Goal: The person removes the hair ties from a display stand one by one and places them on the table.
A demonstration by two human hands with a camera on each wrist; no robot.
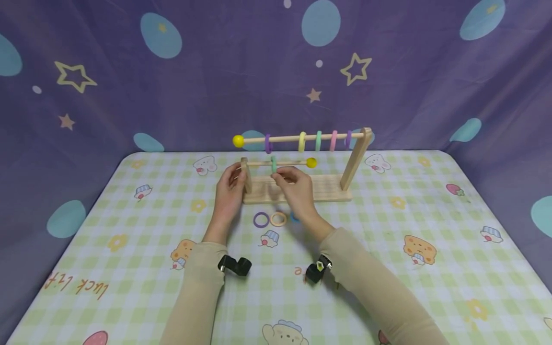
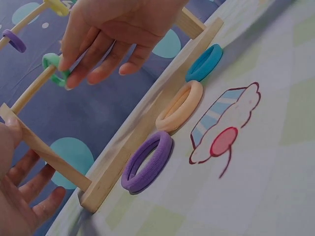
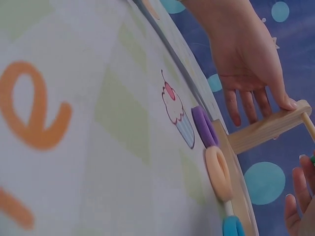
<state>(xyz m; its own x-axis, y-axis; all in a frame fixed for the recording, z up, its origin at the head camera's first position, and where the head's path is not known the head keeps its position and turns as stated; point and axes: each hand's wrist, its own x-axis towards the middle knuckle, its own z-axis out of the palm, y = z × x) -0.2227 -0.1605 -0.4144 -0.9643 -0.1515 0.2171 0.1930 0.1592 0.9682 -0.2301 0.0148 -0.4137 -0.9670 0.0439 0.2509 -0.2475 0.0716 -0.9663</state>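
A wooden rack [image 1: 297, 189] has two rods, a lower one at the left and a higher one. My left hand [image 1: 230, 189] holds the short left post [image 3: 268, 129] of the rack, its thumb against the top of the post. With thumb and fingertips, my right hand [image 1: 297, 189] pinches a green hair tie [image 2: 51, 66] that is around the lower rod [image 1: 291, 163]. On the cloth in front of the rack's base lie a purple hair tie [image 2: 147, 162], a peach hair tie [image 2: 180, 105] and a blue hair tie [image 2: 204, 63].
The upper rod [image 1: 284, 139] carries several hair ties in purple, yellow, green and pink. Yellow balls cap the free ends of the rods, such as the lower ball [image 1: 311, 163]. A checked cloth [image 1: 366, 297] covers the table; a purple curtain [image 1: 241, 72] hangs behind.
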